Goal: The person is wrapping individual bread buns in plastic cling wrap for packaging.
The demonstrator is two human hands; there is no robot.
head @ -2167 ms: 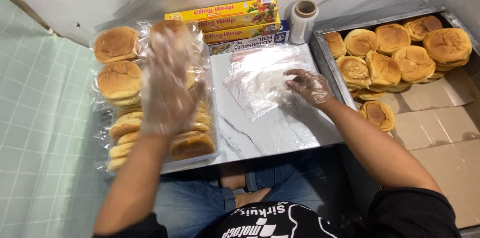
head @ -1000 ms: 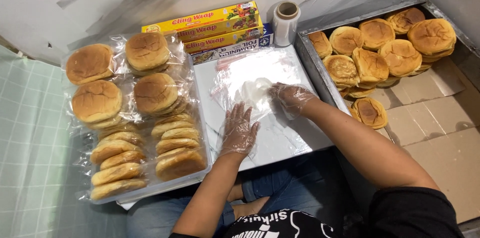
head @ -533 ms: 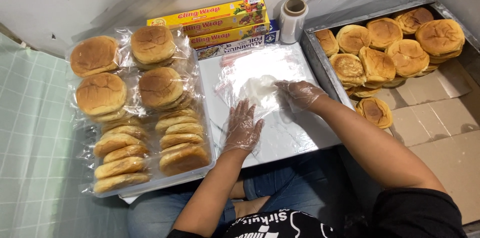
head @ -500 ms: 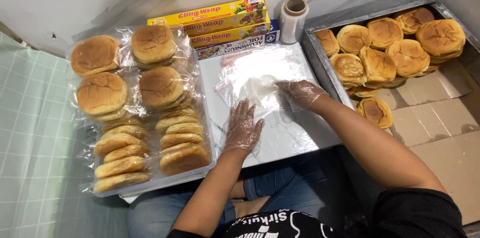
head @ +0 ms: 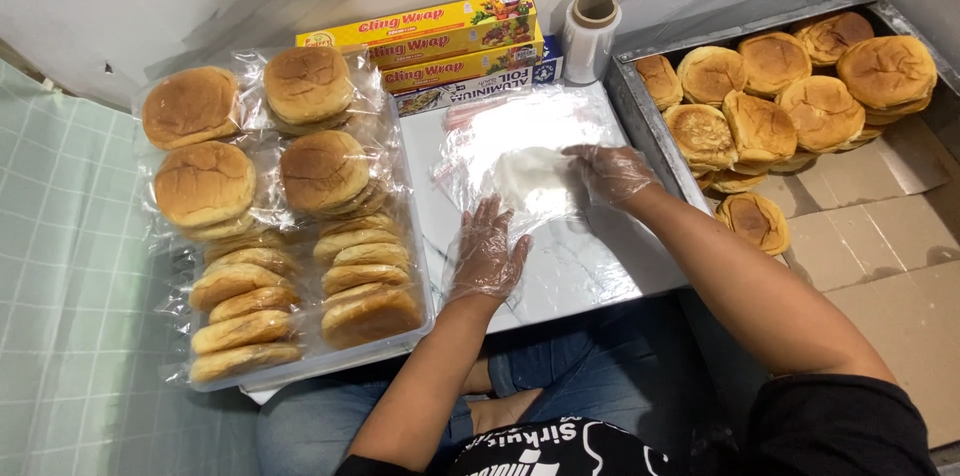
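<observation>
- The left hand (head: 487,261), in a thin clear glove, lies spread flat on the near edge of the plastic sheet (head: 520,161) in the middle of the frame.
- The right hand (head: 610,173) presses flat on the sheet's right side, fingers together.
- To do this well, smooth the sheet slowly so no wrinkles stay.
- The clear tray (head: 415,321) at left holds wrapped buns (head: 320,171).
- The metal tray (head: 640,111) at upper right holds bare buns (head: 775,111).

Golden-brown buns (head: 204,181), yellow boxes (head: 420,28), pale green checked cloth (head: 60,266).

Small bakery packing spot, tray of buns (head: 700,46), wrapped bun packs (head: 290,206), cling-film boxes (head: 430,36)
</observation>
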